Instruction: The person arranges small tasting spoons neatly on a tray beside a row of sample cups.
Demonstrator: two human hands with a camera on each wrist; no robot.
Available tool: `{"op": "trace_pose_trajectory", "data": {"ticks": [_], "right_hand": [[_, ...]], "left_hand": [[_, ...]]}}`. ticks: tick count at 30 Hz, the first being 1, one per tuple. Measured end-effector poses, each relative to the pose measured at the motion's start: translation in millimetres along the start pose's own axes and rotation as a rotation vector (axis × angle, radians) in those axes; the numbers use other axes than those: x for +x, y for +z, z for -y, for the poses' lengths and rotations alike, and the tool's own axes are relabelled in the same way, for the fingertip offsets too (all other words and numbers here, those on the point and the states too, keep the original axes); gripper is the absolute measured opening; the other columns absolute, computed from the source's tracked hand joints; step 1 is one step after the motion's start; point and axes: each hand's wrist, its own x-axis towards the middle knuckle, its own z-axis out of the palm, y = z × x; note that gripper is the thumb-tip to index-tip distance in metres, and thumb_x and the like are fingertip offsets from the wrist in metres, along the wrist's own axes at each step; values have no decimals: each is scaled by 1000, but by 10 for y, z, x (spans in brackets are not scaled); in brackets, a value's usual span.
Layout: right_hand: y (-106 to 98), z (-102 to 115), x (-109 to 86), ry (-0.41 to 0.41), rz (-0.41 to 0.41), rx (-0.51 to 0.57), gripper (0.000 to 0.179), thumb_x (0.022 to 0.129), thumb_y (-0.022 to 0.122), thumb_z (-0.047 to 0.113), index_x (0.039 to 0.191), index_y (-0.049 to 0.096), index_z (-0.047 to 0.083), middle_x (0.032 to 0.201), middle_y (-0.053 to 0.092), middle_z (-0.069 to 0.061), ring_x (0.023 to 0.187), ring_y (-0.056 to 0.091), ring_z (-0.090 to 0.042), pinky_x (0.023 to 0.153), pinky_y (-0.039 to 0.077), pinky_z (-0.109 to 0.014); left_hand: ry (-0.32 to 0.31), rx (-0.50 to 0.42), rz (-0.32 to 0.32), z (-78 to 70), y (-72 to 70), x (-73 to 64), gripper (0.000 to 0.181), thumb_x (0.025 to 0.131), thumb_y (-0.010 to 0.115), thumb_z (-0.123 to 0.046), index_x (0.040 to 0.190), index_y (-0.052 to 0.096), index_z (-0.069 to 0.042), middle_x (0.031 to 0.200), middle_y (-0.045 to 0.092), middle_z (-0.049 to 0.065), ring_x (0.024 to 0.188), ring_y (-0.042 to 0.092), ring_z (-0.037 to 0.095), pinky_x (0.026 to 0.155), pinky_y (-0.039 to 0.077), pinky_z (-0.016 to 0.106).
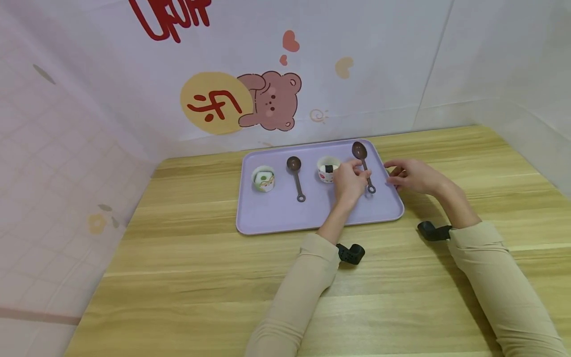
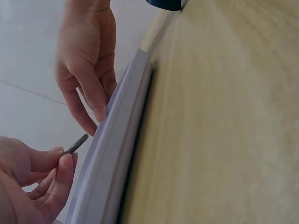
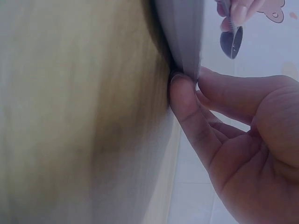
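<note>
My left hand (image 1: 350, 182) pinches the handle of a brown spoon (image 1: 359, 150) between thumb and fingertips, over the right part of a lilac tray (image 1: 276, 215). The spoon's round bowl (image 3: 230, 45) hangs past those fingers in the right wrist view, and its handle end (image 2: 77, 143) sticks out in the left wrist view. At the tray's right side my right hand (image 1: 416, 176) grips the rim, its thumb and fingers on either side of the edge (image 3: 184, 42). Close beside my left hand stands a small white cup (image 1: 327, 176) with a rice-ball-like piece inside, partly covered by the hand.
On the tray's left stands another small cup (image 1: 263, 184) with a white and green piece in it. A second brown spoon (image 1: 294, 165) lies between the cups. The wooden table (image 1: 192, 277) meets a decorated white wall (image 1: 379, 59) behind the tray.
</note>
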Motion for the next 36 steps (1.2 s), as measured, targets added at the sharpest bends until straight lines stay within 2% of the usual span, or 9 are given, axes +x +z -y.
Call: {"op": "trace_pose_trajectory", "data": {"ticks": [6, 12, 20, 26, 33, 36], "right_hand": [[6, -3, 0, -1, -7, -3, 44, 98, 60, -3, 136, 43, -20, 102, 66, -31, 82, 69, -32, 69, 60, -37], [25, -5, -8, -6, -10, -17, 44, 98, 62, -2, 134, 44, -20, 99, 67, -29, 80, 69, -31, 69, 60, -38], [17, -20, 3, -13, -22, -24, 45, 98, 62, -1, 135, 44, -20, 97, 67, -27, 77, 69, -28, 68, 59, -37], [0, 0, -5, -12, -17, -29, 46, 98, 62, 0, 135, 43, -20, 98, 67, -28, 78, 69, -30, 68, 59, -39], [4, 8, -6, -2, -17, -33, 44, 98, 61, -1, 136, 44, -19, 101, 67, -28, 79, 69, -29, 69, 59, -36], [4, 7, -6, -3, -19, -34, 44, 98, 61, -1, 136, 45, -18, 100, 67, -28, 78, 69, -28, 68, 59, -35]], "left_hand": [[-4, 74, -3, 31, 61, 15, 31, 85, 82, -11, 115, 75, -5, 79, 75, 1, 58, 64, 6, 64, 46, 13], [6, 131, 15, 82, 96, 5, 31, 85, 82, -11, 115, 75, -5, 79, 75, 0, 69, 66, 8, 69, 47, 16], [19, 145, 15, 102, 108, 30, 30, 85, 82, -10, 114, 75, -5, 81, 75, 1, 78, 69, 12, 75, 50, 19], [25, 191, 29, 96, 107, 47, 28, 86, 81, -12, 112, 75, -5, 84, 76, 1, 85, 70, 15, 82, 51, 22], [42, 273, 19, 110, 122, 55, 27, 87, 81, -16, 112, 76, -7, 85, 75, 0, 86, 70, 16, 80, 51, 24], [47, 291, 15, 113, 114, 47, 16, 88, 80, -17, 101, 78, -9, 82, 73, 0, 84, 68, 19, 76, 52, 27]]}}
